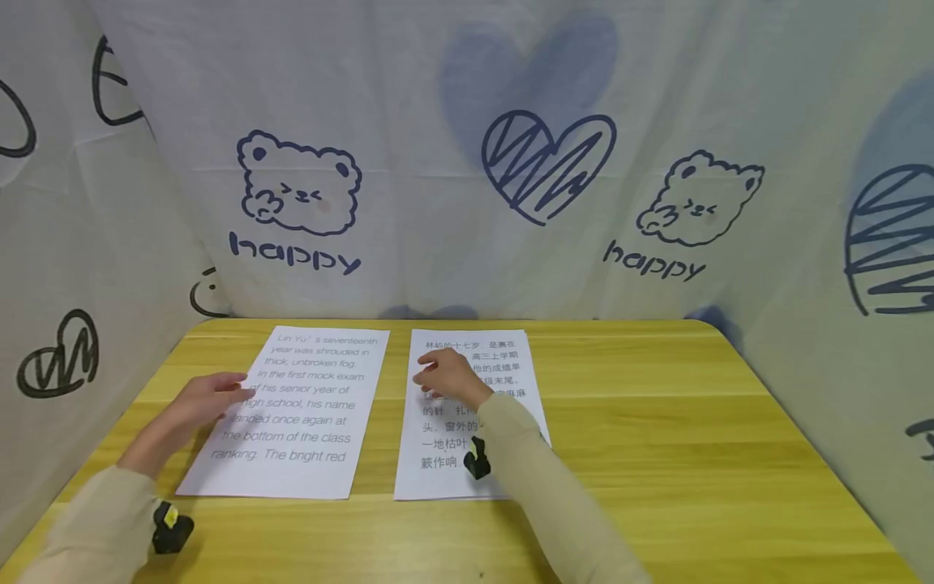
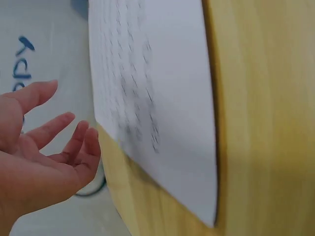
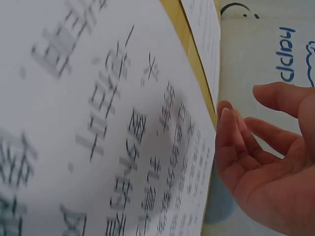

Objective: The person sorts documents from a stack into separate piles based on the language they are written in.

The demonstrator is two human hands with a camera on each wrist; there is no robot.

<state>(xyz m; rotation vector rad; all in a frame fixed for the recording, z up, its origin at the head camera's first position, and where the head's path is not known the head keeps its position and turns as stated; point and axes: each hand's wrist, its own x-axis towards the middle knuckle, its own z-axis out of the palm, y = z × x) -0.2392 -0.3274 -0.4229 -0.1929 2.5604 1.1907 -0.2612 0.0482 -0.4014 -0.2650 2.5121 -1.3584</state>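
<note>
Two printed sheets lie side by side. The left one is a page of English text [image 1: 306, 405], and the right one is a page of Chinese text [image 1: 438, 478]. My left hand [image 1: 200, 403] is over the left edge of the English page, its fingers loosely bent and holding nothing; the left wrist view shows that hand [image 2: 54, 152] with thumb and fingers apart. Above the upper part of the Chinese page is my right hand [image 1: 454, 377], covering some of its characters. In the right wrist view this hand [image 3: 266, 162] has relaxed, slightly bent fingers with nothing between them.
Both pages lie on a yellow wood-grain table [image 1: 657, 454]. A white cloth [image 1: 423, 243] with bear, heart and "happy" drawings hangs behind the table and along both sides. Each sleeve cuff carries a small black device [image 1: 173, 529].
</note>
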